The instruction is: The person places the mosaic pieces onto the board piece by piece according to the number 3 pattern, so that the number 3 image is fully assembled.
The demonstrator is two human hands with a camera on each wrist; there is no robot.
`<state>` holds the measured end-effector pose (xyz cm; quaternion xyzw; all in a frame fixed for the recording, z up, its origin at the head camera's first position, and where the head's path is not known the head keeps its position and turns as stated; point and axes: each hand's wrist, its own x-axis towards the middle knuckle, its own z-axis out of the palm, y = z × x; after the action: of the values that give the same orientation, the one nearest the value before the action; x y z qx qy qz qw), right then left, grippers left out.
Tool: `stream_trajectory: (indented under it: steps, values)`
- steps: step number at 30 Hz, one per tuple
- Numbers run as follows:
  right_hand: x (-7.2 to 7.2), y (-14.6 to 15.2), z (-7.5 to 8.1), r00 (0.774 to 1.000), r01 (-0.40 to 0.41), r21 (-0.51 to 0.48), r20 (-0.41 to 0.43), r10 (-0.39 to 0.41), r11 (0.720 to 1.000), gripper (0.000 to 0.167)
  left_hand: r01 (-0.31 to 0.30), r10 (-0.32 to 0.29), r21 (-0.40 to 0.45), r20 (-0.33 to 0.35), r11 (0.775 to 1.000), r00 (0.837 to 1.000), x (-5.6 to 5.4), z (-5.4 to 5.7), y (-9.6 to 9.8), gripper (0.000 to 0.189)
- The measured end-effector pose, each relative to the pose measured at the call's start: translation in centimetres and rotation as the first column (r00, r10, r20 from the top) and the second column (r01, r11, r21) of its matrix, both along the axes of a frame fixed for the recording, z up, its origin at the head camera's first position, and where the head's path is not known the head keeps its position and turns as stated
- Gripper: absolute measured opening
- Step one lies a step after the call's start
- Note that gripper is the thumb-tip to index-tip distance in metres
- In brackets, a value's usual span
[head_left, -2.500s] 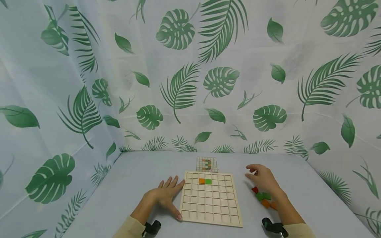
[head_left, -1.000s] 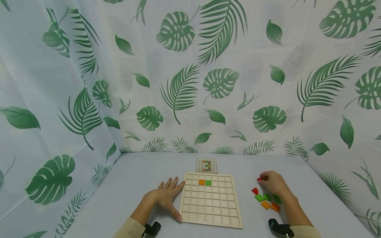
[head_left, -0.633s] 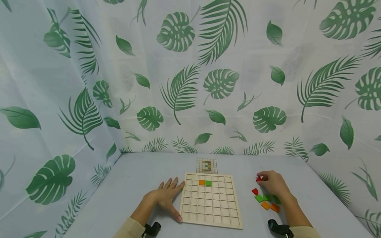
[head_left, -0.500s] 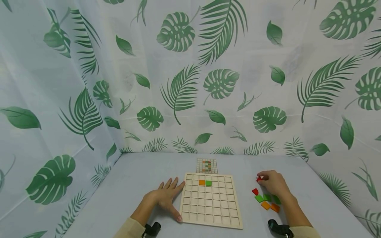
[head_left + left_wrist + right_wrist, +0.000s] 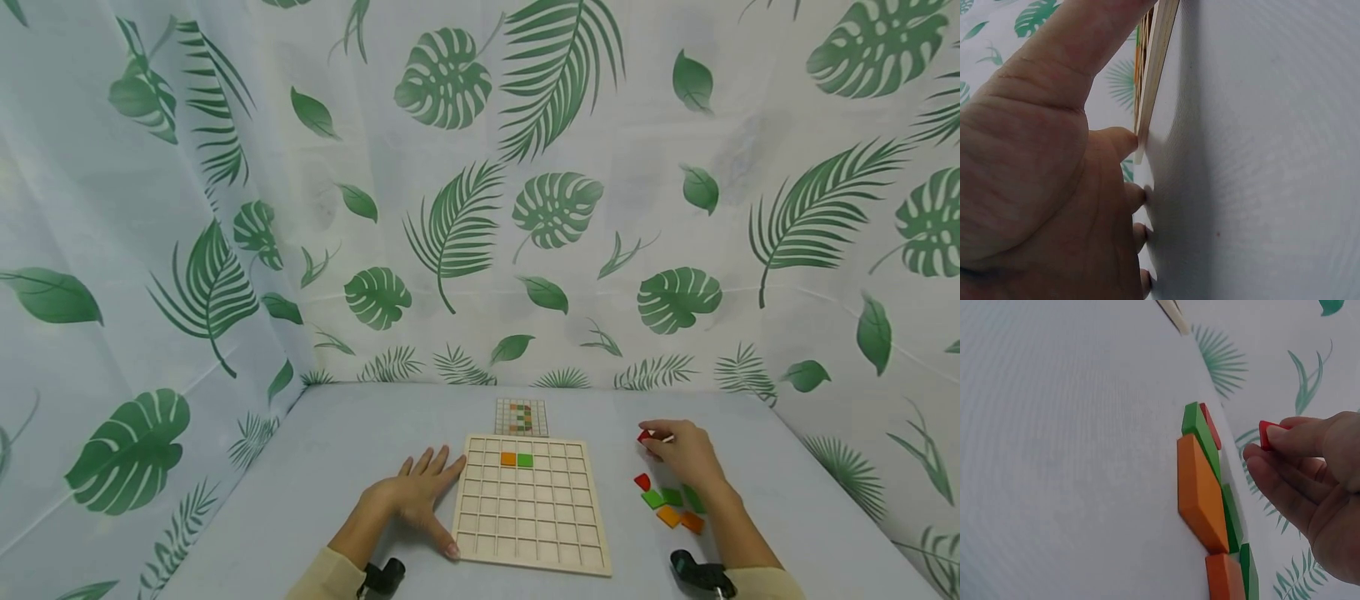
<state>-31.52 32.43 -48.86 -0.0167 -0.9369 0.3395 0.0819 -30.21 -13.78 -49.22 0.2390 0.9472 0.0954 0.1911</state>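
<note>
My right hand pinches a small red tile between thumb and fingers, above the table to the right of the board. My left hand lies spread beside the wooden grid board, its thumb and index finger at the board's left edge. In the board's upper rows sit an orange tile and a green tile, side by side. Below my right hand lie loose tiles: a red one, several green ones and two orange ones.
A small card printed with a coloured grid pattern lies just behind the board. Leaf-printed curtains enclose the table at the back and sides. A black camera mount sits at each wrist.
My right hand reached down to the loose tiles, picked up the red tile and turned it in its fingers. It has since risen slightly toward the left. The left hand stayed put.
</note>
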Motion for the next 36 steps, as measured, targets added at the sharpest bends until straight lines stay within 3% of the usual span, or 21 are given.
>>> stream_trajectory:
  steps: [19, 36]
  values:
    - [-1.1, -4.0, 0.8, 0.98, -0.142, -0.091, -0.151, 0.127, 0.986, 0.031, -0.01, 0.01, 0.014, 0.004, 1.0, 1.0, -0.1, 0.2, 0.0, 0.14]
    - [-0.7, -8.0, 1.7, 0.958, -0.254, -0.199, -0.182, 0.219, 0.946, 0.032, -0.014, 0.014, 0.019, 0.008, 1.0, 1.0, 0.0, 0.0, 0.1, 0.139]
